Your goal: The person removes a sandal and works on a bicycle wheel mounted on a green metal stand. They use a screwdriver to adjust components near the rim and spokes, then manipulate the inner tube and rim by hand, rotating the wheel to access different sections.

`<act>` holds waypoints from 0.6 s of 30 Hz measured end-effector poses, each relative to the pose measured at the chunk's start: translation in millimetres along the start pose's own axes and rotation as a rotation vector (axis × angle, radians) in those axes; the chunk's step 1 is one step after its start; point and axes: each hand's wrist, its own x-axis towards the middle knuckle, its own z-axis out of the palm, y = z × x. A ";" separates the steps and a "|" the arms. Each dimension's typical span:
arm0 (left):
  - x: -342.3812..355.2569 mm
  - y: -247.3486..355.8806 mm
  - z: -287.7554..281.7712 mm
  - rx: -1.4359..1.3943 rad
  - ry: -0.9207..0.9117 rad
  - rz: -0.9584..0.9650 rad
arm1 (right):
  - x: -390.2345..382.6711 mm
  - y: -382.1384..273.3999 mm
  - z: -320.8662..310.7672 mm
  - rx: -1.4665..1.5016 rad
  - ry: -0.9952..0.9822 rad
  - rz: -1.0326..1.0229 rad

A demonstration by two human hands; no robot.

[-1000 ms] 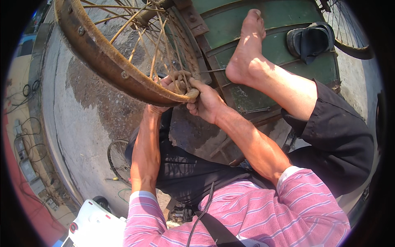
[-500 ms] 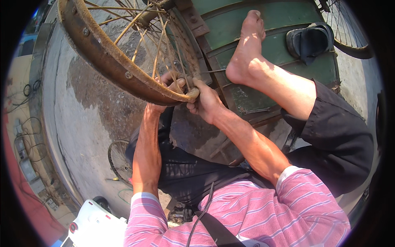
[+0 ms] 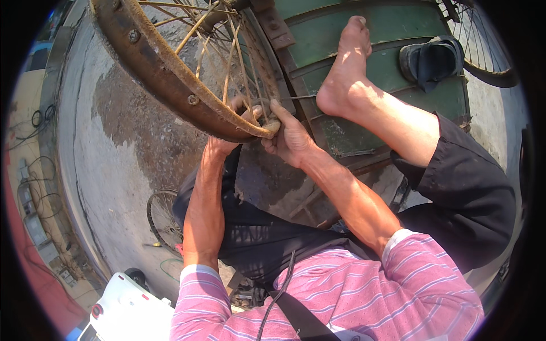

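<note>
A rusty, brown spoked wheel rim (image 3: 170, 91) slants across the upper left, its spokes (image 3: 230, 62) running up to a hub (image 3: 219, 21) near the top edge. My left hand (image 3: 242, 109) reaches around the rim from below, fingers curled among the spokes near the rim's lower end. Across from it, my right hand (image 3: 289, 135) is closed around that same end of the rim, with the thumb pointing up along its inner side. Whatever small part lies between the fingertips is hidden by the hands and spokes.
Green slatted panels (image 3: 392, 65) carry my bare foot (image 3: 355, 68) and a dark sandal (image 3: 430, 61). Another spoked wheel (image 3: 492, 74) stands at upper right; one more wheel (image 3: 165, 219) is on the ground at lower left. A white object (image 3: 128, 310) and cables (image 3: 40, 187) lie left.
Wheel and hands sit slightly further right in the picture. My right hand's fingers have shifted a little at the rim's end; both hands stay on the wheel.
</note>
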 end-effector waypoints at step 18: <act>-14.9 -5.6 -2.1 0.499 0.094 0.316 | -4.5 -7.0 12.7 -0.047 0.177 0.100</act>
